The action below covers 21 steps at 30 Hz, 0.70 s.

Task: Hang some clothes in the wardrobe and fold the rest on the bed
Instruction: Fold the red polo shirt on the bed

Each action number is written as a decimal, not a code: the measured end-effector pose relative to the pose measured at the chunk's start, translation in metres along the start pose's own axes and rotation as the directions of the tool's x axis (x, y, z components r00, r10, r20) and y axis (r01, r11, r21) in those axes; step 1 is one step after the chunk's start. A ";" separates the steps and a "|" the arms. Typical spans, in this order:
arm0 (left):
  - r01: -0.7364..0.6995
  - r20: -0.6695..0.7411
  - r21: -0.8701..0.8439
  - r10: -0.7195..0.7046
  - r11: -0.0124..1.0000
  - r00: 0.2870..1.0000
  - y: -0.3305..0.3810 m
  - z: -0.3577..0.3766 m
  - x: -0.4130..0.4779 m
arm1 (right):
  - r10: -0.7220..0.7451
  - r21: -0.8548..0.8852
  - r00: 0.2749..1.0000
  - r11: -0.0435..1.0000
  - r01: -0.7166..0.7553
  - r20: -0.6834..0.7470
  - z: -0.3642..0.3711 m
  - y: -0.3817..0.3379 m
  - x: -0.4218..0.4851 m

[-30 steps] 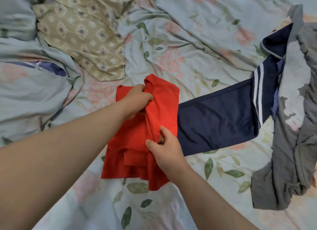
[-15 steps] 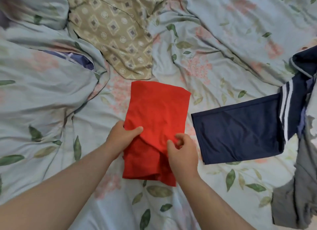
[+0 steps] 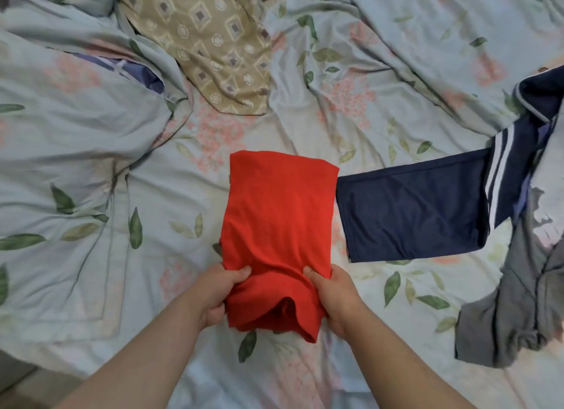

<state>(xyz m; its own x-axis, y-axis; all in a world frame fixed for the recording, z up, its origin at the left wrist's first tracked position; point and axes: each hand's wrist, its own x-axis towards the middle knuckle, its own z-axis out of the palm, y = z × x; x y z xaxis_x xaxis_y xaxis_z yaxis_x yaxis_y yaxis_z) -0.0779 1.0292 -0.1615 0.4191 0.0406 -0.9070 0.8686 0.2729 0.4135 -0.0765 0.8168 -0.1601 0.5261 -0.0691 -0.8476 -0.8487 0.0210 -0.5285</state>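
A red garment (image 3: 277, 213) lies folded into a narrow rectangle on the floral bed sheet (image 3: 171, 256), in the middle of the view. My left hand (image 3: 218, 292) grips its near left corner, thumb on top. My right hand (image 3: 331, 292) grips the near right corner the same way. The near end of the red cloth is bunched and lifted between the two hands. Just right of it lies a navy garment (image 3: 412, 213) with white stripes, flat on the sheet.
A grey garment (image 3: 518, 301) lies crumpled at the right edge. A beige patterned pillow (image 3: 210, 42) sits at the top centre. A bunched floral duvet (image 3: 61, 134) rises on the left. The bed's near edge shows at the bottom left.
The red garment went from loosely bunched to a flat folded rectangle. Both hands slid back along it to its near end, and the view shifted so the navy garment sits farther right.
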 end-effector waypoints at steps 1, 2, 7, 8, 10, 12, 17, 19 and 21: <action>0.023 0.015 -0.003 -0.023 1.000 1.000 -0.013 0.000 -0.008 | 0.019 -0.020 1.000 1.000 -0.019 0.004 -0.008 0.011 -0.007; 0.031 0.022 -0.002 -0.031 1.000 0.999 -0.026 0.001 -0.016 | 0.031 -0.046 0.999 0.998 -0.031 0.008 -0.016 0.020 -0.014; 0.104 -0.021 0.027 -0.104 0.994 0.994 -0.088 0.002 -0.059 | 0.113 -0.190 0.992 0.976 -0.102 0.052 -0.043 0.061 -0.054; 0.141 -0.032 0.012 -0.141 0.990 0.990 -0.102 0.001 -0.067 | 0.146 -0.192 0.987 0.973 -0.131 0.066 -0.048 0.070 -0.062; 0.201 -0.044 -0.016 -0.201 0.980 0.979 -0.125 0.000 -0.082 | 0.230 -0.237 0.968 0.951 -0.200 0.103 -0.056 0.081 -0.080; 0.199 -0.059 -0.064 -0.202 0.978 0.978 -0.135 0.002 -0.095 | 0.292 -0.260 0.952 0.930 -0.261 0.089 -0.060 0.080 -0.095; 0.019 -0.120 -0.280 -0.055 0.960 0.991 -0.101 0.006 -0.116 | 0.147 -0.136 0.987 0.981 -0.137 0.068 -0.064 0.050 -0.109; -0.033 -0.041 -0.394 0.018 0.919 0.999 -0.074 0.007 -0.123 | 0.074 -0.052 0.992 0.996 -0.070 0.098 -0.061 0.031 -0.109; -0.029 0.054 -0.445 0.059 0.895 0.997 -0.048 0.012 -0.131 | 0.054 -0.033 0.991 0.998 -0.050 0.126 -0.057 0.015 -0.108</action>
<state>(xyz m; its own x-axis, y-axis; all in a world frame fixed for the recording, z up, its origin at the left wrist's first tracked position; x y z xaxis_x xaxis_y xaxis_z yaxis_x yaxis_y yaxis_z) -0.1716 0.9990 -0.0613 0.4835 0.0050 -0.8753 0.6478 0.6705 0.3617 -0.1487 0.7678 -0.0735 0.4823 0.0582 -0.8741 -0.8753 -0.0086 -0.4835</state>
